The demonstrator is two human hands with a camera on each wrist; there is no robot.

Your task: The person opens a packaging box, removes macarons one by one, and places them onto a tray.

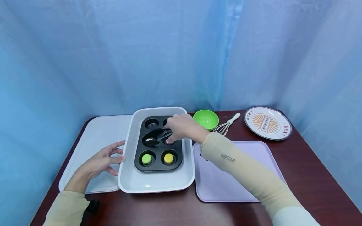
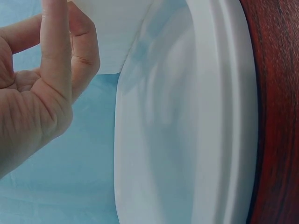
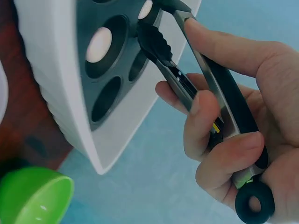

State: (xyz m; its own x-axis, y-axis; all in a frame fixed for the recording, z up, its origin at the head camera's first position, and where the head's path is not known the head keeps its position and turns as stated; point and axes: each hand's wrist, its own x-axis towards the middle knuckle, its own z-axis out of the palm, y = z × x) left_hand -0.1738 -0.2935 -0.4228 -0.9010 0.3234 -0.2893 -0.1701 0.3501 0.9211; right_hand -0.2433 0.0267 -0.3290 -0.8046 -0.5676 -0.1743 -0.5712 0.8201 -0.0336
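My right hand (image 1: 181, 127) grips black-and-silver tongs (image 3: 224, 93) over a dark muffin tin (image 1: 157, 157). Their black tips reach into the middle-left cup, around a pale round macaron (image 3: 145, 9). Another pale macaron (image 3: 99, 45) sits in the neighbouring middle cup, mostly covered by my hand in the head view. Green (image 1: 146, 159) and yellow (image 1: 168, 158) macarons lie in the two near cups. The tin rests inside a white basin (image 1: 152, 185). At the basin's left rim is my left hand (image 1: 101, 160), fingers spread and loosely bent, fingertips right at the rim.
A white tray (image 1: 93, 138) lies left of the basin, partly under it. To the right are a lilac tray (image 1: 220, 185), a green bowl (image 1: 205, 119), a whisk (image 1: 227, 124) and a printed plate (image 1: 267, 123). Blue curtains (image 1: 158, 56) enclose the table.
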